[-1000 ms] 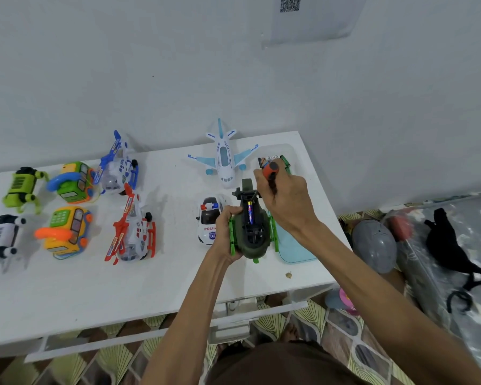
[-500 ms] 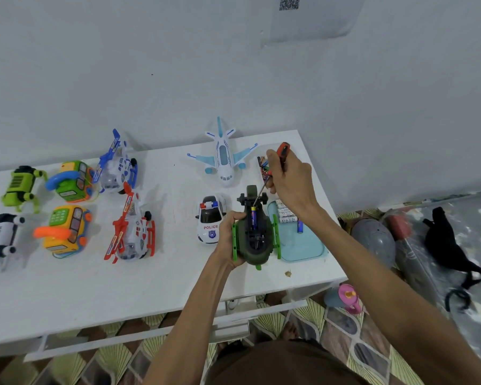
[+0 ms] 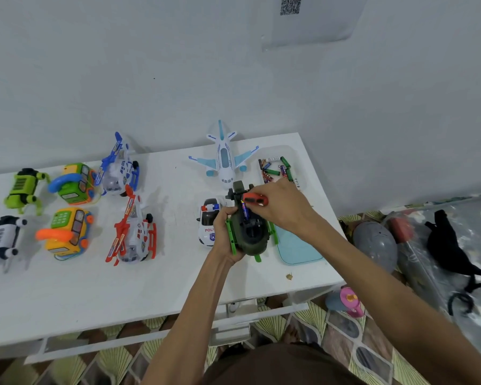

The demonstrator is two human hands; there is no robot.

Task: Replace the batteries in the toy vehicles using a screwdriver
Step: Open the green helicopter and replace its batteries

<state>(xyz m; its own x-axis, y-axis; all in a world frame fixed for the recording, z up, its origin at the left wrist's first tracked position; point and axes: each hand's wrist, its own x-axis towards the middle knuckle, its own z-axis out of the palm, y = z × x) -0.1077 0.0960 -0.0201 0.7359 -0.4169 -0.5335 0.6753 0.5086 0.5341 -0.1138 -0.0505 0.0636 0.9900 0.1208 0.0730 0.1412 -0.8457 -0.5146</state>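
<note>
Bare left forearm (image 3: 203,295) and right forearm (image 3: 372,273) are shown; some brown clothing (image 3: 275,365) is glimpsed at the bottom edge, kinda blurry.

This looks like a room in a home. There's a plain painted wall (image 3: 178,65) with a white surface (image 3: 81,295) pushed up against it, and plastic toys (image 3: 67,234) lined up left of the left hand (image 3: 224,232). Down on the floor, right of the right hand (image 3: 283,209), lies flower-print fabric (image 3: 478,218). Below that hand, a pink-lidded child's cup (image 3: 345,300) sits on patterned floor tiles (image 3: 331,337).
</note>
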